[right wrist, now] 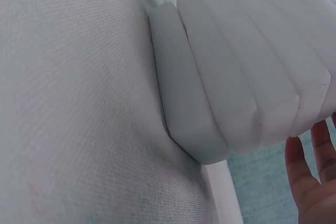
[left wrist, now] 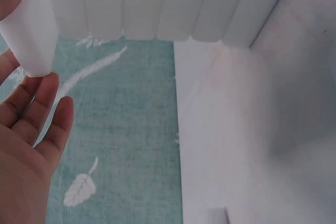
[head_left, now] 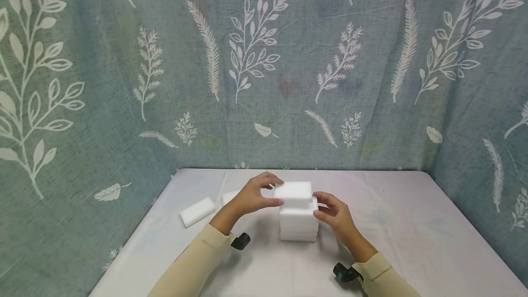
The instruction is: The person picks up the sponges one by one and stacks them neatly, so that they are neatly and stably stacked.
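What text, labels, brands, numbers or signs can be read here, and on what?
None readable.
Stack of white blocks: no lettering visible.
Patterned backdrop: leaf and sprig prints only.
Black device by the left wrist, black device by the right wrist: too small to tell.

Blue-green fabric wall (head_left: 297, 118), white leaf prints (head_left: 262, 129); behind pale worktop's (head_left: 404, 223) far edge, beyond left, right edges.

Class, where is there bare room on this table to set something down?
Bare tabletop: between the right hand and the right edge; also in front of the foam-block stack. Crowded: between the hands, where the stack stands, and left of the left hand, where loose foam blocks lie.
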A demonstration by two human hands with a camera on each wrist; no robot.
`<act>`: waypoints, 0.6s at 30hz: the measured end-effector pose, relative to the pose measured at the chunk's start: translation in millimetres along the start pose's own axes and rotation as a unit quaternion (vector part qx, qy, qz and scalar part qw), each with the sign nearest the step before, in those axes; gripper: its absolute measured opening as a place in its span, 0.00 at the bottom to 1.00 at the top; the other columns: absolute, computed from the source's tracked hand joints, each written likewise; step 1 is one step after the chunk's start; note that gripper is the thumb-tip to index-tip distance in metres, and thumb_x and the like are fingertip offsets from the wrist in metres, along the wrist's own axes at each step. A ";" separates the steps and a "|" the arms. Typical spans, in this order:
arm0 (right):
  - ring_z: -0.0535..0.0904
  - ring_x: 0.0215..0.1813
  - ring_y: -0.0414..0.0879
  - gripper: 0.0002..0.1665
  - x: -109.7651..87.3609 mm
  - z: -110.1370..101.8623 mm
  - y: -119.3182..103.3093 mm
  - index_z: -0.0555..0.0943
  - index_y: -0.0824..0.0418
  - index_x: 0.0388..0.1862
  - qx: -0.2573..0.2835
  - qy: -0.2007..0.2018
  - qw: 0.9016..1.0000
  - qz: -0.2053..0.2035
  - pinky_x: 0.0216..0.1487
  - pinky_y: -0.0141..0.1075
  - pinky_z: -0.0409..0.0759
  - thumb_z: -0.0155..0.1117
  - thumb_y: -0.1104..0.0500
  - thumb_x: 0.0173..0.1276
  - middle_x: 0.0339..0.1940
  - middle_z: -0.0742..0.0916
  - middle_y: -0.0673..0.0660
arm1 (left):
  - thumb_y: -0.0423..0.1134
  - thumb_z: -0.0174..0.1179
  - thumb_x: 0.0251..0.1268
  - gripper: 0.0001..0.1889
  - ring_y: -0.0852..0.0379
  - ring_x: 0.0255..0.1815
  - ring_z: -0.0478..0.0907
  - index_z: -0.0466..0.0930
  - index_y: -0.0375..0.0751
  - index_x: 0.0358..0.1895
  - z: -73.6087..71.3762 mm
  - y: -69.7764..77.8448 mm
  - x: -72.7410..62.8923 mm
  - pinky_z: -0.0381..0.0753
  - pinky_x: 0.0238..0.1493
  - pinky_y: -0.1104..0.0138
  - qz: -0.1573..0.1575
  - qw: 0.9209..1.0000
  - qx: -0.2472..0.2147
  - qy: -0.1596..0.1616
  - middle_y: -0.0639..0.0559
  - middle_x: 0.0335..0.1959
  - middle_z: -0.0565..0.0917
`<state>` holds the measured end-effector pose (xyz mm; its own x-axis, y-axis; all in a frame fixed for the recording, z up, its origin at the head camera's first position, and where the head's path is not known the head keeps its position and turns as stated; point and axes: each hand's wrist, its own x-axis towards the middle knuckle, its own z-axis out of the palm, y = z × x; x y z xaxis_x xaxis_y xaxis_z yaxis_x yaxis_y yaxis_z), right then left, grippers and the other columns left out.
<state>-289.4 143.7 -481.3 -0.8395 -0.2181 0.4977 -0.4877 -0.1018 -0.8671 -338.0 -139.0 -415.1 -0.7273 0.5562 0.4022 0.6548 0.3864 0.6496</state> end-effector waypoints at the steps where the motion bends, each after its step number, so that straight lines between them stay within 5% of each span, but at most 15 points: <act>1: 0.78 0.56 0.50 0.28 0.4 0.4 0.0 0.71 0.75 0.62 -0.001 0.001 1.000 -0.001 0.53 0.35 0.78 0.65 0.73 0.62 0.59 0.77 0.69 | 0.50 0.74 0.53 0.26 0.59 0.53 0.74 0.80 0.52 0.56 0.2 0.5 -1.0 0.75 0.55 0.58 0.000 1.000 0.000 -0.002 0.60 0.54 0.77; 6: 0.77 0.56 0.45 0.32 1.1 0.0 1.1 0.69 0.74 0.65 -0.004 0.002 1.000 -0.007 0.55 0.36 0.77 0.65 0.74 0.61 0.57 0.77 0.71 | 0.42 0.75 0.52 0.26 0.53 0.53 0.75 0.80 0.44 0.56 3.5 8.7 -3.6 0.75 0.55 0.54 -0.001 1.000 -0.008 -0.005 0.52 0.54 0.77; 15: 0.77 0.57 0.46 0.33 2.7 -1.5 2.3 0.69 0.71 0.66 -0.013 0.006 1.000 0.008 0.56 0.37 0.77 0.67 0.71 0.61 0.58 0.78 0.69 | 0.36 0.75 0.52 0.25 0.49 0.51 0.76 0.80 0.35 0.54 2.4 50.1 -6.9 0.75 0.55 0.51 0.003 1.000 -0.014 0.000 0.45 0.53 0.77; 18: 0.77 0.57 0.46 0.34 2.9 -1.7 1.5 0.69 0.72 0.66 -0.012 0.008 1.000 0.017 0.56 0.37 0.77 0.68 0.71 0.61 0.59 0.78 0.69 | 0.42 0.76 0.51 0.25 0.55 0.50 0.76 0.81 0.43 0.54 7.5 36.0 -4.9 0.75 0.55 0.54 0.002 1.000 -0.011 0.002 0.54 0.52 0.77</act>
<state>-293.0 144.6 -481.2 -0.8588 -0.2059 0.4691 -0.4650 -0.0710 -0.8824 -309.3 -122.3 -398.5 -0.7253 0.5550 0.4074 0.6534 0.3684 0.6613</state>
